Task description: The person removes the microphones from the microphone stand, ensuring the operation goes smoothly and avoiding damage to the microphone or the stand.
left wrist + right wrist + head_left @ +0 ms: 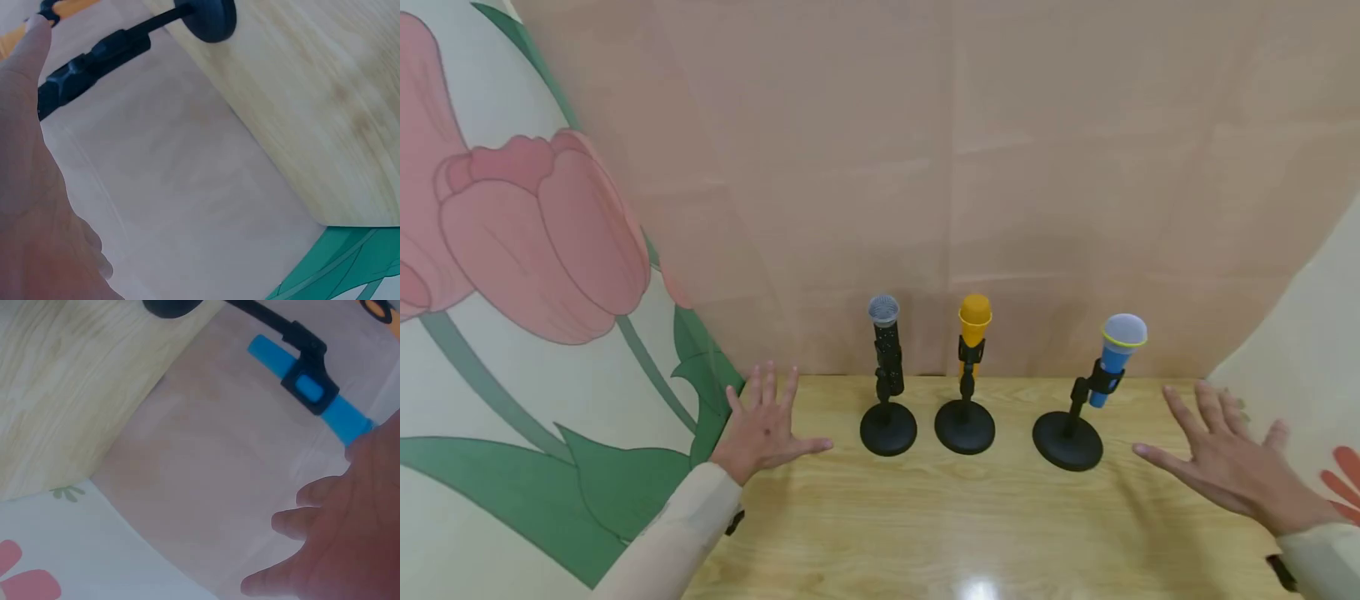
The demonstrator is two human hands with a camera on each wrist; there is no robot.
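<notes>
**Both hands flat and spread, 3 mics untouched on stands**

Left hand [765, 425] in a pale sleeve sits low at the near left of the light wood-grain tabletop [970, 525], fingers straight and splayed, thumb out toward the stands, gripping nothing. Right hand [1221, 462] mirrors it at the right edge, fingers spread and relaxed, also empty. Whether the palms rest on the wood or hover just above it, cannot tell.

3 microphones stand in a row at the back of the table, between the hands, each clipped in a short black stand with a round base:
- black microphone with silver mesh head [885, 342], upright, nearest the left hand, apart from it
- yellow-orange plastic microphone [973, 329], upright, in the middle, its base just beside the black one's
- blue microphone with pale grey head and yellow ring [1118, 354], tilted to the right, nearest the right hand, apart from it

Progress, as a judgement: nothing picked up or moved, all 3 mics seated in their clips, so any handling is yet to begin.

Plain beige backdrop [1000, 167] behind; tulip-print cloth panel [512, 292] on the left; pale printed panel on the right.
</notes>
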